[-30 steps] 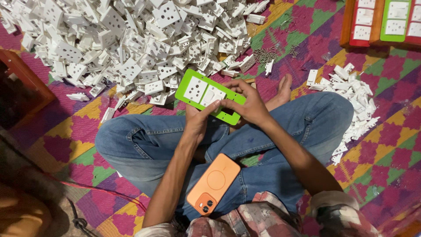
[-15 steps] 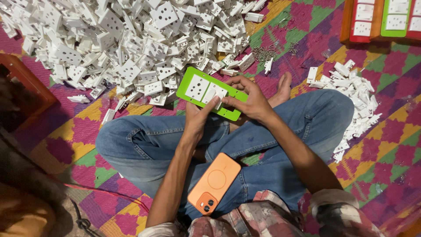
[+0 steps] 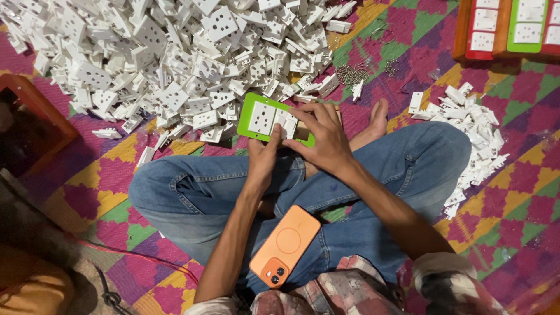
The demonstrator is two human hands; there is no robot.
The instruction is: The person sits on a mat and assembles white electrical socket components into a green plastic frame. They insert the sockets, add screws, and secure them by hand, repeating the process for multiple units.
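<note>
I sit cross-legged in blue jeans on a patterned mat. Both hands hold a green switch plate (image 3: 256,116) with white socket inserts, just above my knees. My left hand (image 3: 265,157) grips its near edge from below, thumb on a white insert. My right hand (image 3: 324,137) covers the plate's right end, fingers pressing on a white insert there.
A big heap of white socket parts (image 3: 175,64) lies ahead. A smaller white pile (image 3: 475,128) is at the right. An orange phone (image 3: 286,245) rests on my lap. Small screws (image 3: 353,73) lie on the mat. Red and green plates (image 3: 507,26) sit top right, a brown tray (image 3: 35,122) at left.
The green plate stays in both hands; my right hand has slid further over its right end, covering more of it. My head view has shifted slightly.
</note>
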